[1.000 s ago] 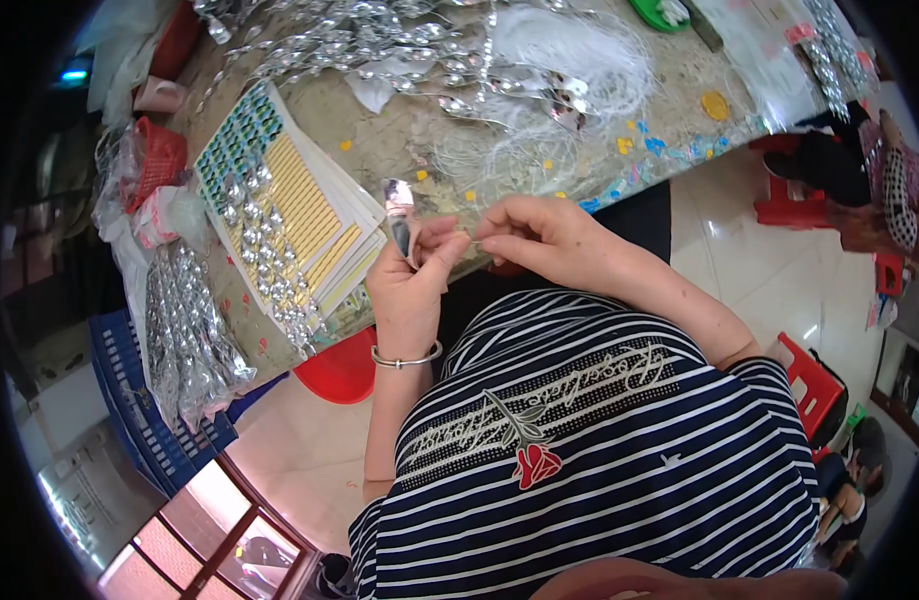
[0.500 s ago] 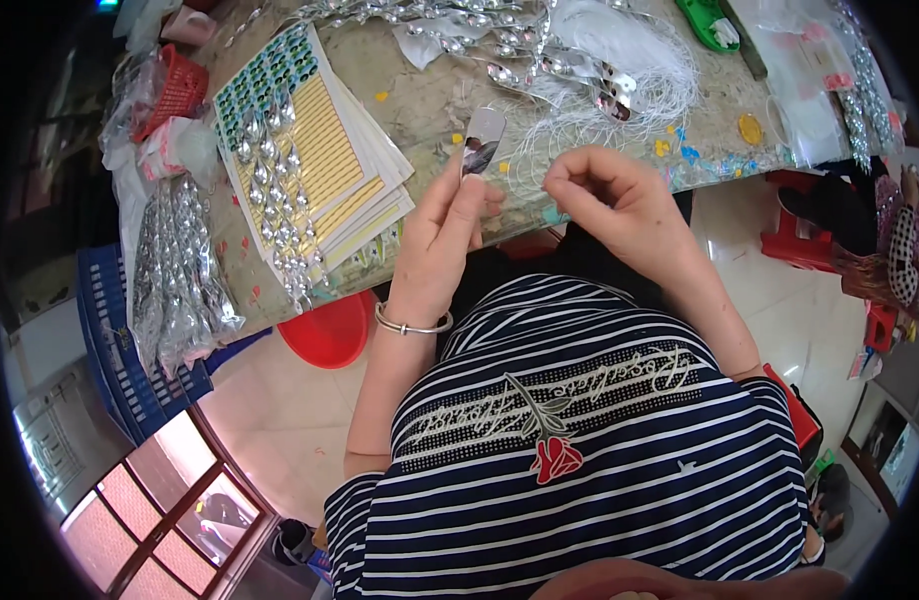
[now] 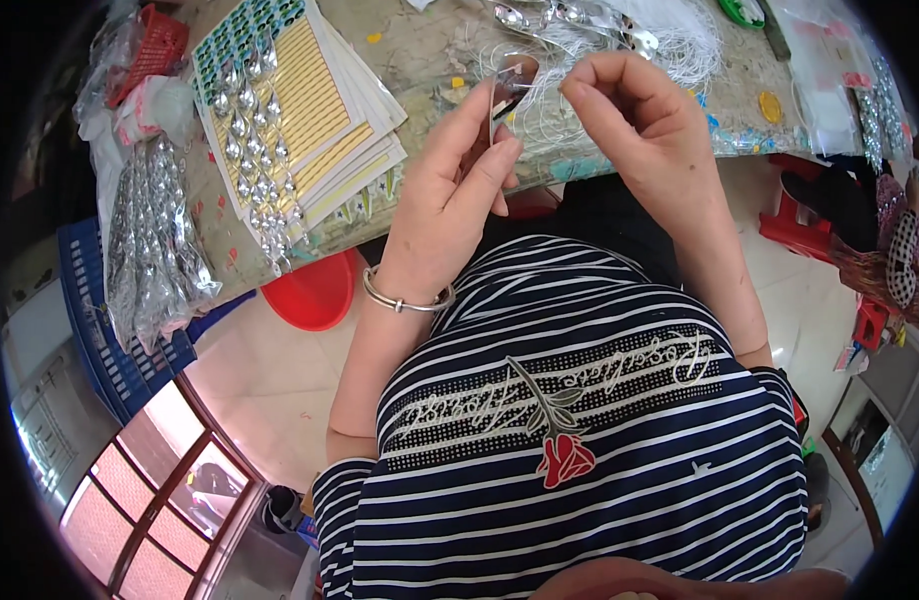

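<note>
Right now, both hands are up near the close edge of the worktop point(image 3: 420, 50). The left hand point(image 3: 448, 190) holds a shiny piece point(image 3: 512, 88) between thumb and fingers, with its free end sticking up past the fingertips. The right hand point(image 3: 655, 135) is just to the right of it, thumb and forefinger brought together in a narrow pinch; whether a fine thread sits between those tips, I cannot tell. A bracelet point(image 3: 405, 305) circles the left wrist.

Beyond the hands lies a loose tangle of white thread point(image 3: 680, 45), with a yellow disc point(image 3: 770, 107) to its right. To the left, a fanned stack of sheets point(image 3: 315, 120) rests on the worktop, and silver strands point(image 3: 248, 175) lie lengthwise across it. Farther left is a silver bundle point(image 3: 152, 240), with a red basket point(image 3: 160, 48) beyond it. Below the worktop are a round red thing point(image 3: 315, 290) and a blue crate point(image 3: 98, 310).
</note>
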The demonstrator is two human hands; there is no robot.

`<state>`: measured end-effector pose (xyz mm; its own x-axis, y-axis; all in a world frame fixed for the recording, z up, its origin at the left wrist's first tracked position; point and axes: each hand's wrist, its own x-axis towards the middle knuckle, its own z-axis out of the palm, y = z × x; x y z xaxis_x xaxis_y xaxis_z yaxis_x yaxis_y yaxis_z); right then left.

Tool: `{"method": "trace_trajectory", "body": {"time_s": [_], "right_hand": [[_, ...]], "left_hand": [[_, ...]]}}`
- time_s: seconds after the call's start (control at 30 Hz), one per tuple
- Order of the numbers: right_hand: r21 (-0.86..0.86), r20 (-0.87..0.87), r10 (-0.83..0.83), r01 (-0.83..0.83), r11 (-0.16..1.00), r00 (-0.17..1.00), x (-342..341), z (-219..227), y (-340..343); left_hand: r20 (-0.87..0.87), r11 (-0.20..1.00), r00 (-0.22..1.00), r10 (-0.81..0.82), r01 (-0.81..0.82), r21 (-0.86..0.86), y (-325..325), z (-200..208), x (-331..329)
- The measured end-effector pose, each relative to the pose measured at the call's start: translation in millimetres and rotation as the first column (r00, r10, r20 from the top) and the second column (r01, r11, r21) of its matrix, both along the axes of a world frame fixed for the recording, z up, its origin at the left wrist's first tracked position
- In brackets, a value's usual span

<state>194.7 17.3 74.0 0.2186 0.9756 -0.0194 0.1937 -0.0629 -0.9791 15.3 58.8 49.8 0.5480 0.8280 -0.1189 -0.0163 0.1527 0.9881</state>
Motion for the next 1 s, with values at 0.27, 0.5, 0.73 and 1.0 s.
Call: {"method": "trace_trajectory", "body": {"time_s": [0.27, 0.5, 0.73, 1.0], "right_hand": [[0.107, 0.121, -0.053, 0.04, 0.993, 0.991, -3.2, -3.9, 4.1], [0.12, 0.221, -0.078, 0.052, 0.991, 0.972, -3.9, -2.7, 5.2], [0.173, 0.261, -0.113, 0.069, 0.982, 0.959, -4.5, -1.8, 6.5], [0.282, 0.293, -0.105, 0.019, 0.959, 0.95, -4.8, -8.6, 4.8]], "left_hand": [[0.019, 0.999, 1.0, 0.006, -0.005, -0.044, -2.8, 1.6, -3.5], [0.035, 0.996, 0.999, 0.025, -0.022, -0.091, -5.1, 5.6, -2.9], [0.031, 0.994, 1.0, 0.005, -0.002, -0.109, -8.9, 4.9, -3.9], [0.015, 0.996, 1.0, 0.007, -0.006, -0.094, -11.4, 7.2, 0.1]]}}
